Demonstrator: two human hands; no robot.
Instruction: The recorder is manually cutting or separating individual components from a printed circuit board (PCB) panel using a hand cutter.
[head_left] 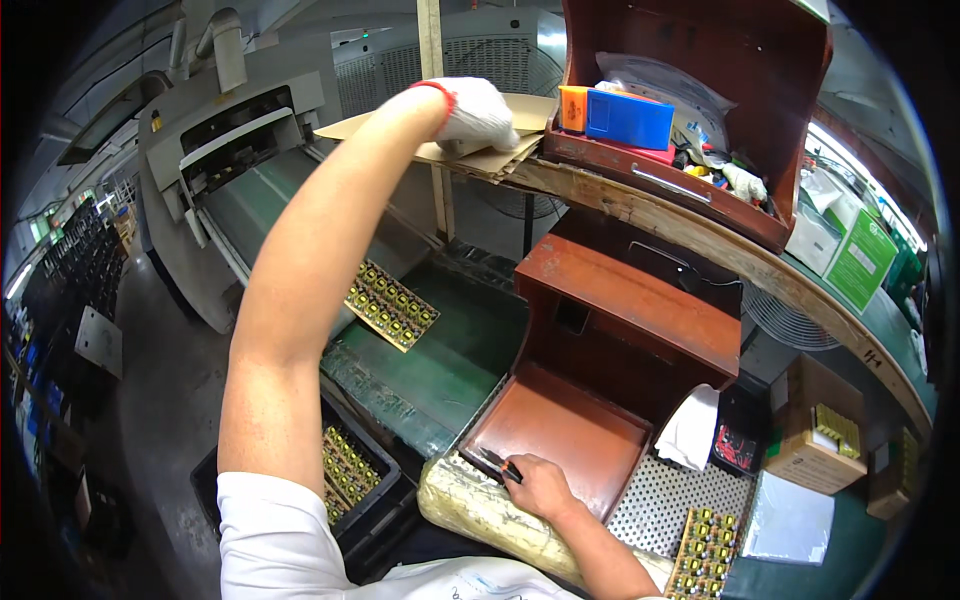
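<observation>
My left hand (pixel 478 112), in a white knit glove with a red cuff, reaches up to a stack of flat cardboard sheets (pixel 375 125) on the wooden shelf. Its fingers curl down over the sheets' edge, partly hidden by the glove. Lower down, my bare right hand (pixel 543 487) is closed around small cutting pliers (pixel 513 469) with black and orange handles. Their metal jaws point up and left, over the front edge of the reddish-brown work surface (pixel 560 430). A circuit board panel (pixel 393 305) with yellow components lies on the green conveyor belt (pixel 440 320), beyond my left forearm.
A padded roll (pixel 465 505) runs along the front edge. Right of it are a perforated metal plate (pixel 650 505), another board panel (pixel 703 555) and a cardboard box (pixel 815 430). A black bin (pixel 385 480) holds boards. Above stands an open red-brown cabinet (pixel 690 205) with a blue box (pixel 630 120).
</observation>
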